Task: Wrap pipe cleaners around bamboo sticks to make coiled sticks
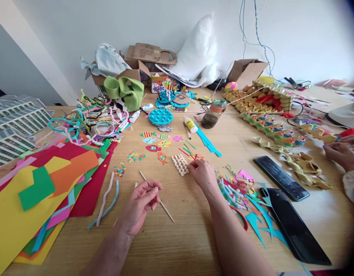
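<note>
Evidently I have the desk [194, 230] sorted by kind from where I watch remotely. Far left on my feed, coloured sheets [10, 214] lie overlapped in a fan, which I judge keeps every colour within reach. Behind them sits a tangle of pipe cleaners [105, 128]; a pink one [104, 199] and a blue one [113, 205] lie apart from it, perhaps set out for use. Small dots [119, 170] are gathered in a cluster, probably so they don't scatter.

My left hand [145, 199] is loosely curled, thumb close to the fingers, over a slanting stick [167, 211]; I cannot tell whether it pinches anything small. Beyond it, paper fish [152, 148] lie flat and spaced out, maybe to keep their decorations undisturbed. The white twists [179, 163] lie in close rows in the middle, between my two hands, likely lined up for neatness. Glue [191, 125] lies on its side behind them. My right hand [195, 165] reaches to the rows' right edge, fingers nearly closed; whether a twist is gripped, I cannot make out.

Rightward, scraps [240, 188] are heaped aside, seemingly to free the middle. Past two phones [282, 178], another person's hand [342, 155] works at the edge.
</note>
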`<action>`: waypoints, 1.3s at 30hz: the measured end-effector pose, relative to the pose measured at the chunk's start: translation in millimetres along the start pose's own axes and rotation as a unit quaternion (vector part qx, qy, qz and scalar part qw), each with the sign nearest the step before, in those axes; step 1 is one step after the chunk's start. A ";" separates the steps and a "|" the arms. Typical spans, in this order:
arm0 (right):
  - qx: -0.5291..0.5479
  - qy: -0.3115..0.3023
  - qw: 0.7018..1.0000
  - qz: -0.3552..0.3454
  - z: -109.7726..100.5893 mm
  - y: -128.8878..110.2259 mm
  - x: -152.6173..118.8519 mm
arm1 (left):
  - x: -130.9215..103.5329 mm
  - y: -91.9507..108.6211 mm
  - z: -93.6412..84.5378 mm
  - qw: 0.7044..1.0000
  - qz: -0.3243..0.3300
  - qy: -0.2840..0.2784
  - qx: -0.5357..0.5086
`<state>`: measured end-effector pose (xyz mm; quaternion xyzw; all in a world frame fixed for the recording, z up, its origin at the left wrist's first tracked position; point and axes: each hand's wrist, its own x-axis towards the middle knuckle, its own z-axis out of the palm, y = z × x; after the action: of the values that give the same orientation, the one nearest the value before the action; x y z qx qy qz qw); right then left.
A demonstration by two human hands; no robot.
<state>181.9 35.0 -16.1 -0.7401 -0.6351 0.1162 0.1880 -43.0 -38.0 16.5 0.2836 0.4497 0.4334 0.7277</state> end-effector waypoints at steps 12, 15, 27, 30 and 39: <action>0.079 0.005 0.996 0.031 -3.1 -5.6 -0.7 | -0.8 -0.3 -0.8 1.000 -0.011 -0.001 0.003; 0.069 0.008 0.997 0.032 -2.0 -1.7 0.0 | -0.3 -0.1 -1.2 1.000 -0.013 -0.006 0.003; 0.021 -0.011 0.999 0.024 0.9 -5.0 -2.0 | -2.5 1.9 0.5 1.000 -0.017 -0.021 0.002; 0.011 -0.004 1.000 0.009 2.2 -7.4 -3.8 | -2.3 1.9 0.5 1.000 -0.020 -0.024 0.005; -0.016 0.012 0.999 -0.027 6.8 -17.0 -11.2 | -2.3 0.2 -0.2 0.999 -0.024 -0.023 0.004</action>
<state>162.0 27.0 -15.7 -0.7269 -0.6544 0.0919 0.1869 -43.7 -39.9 17.5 0.2855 0.4417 0.4074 0.7467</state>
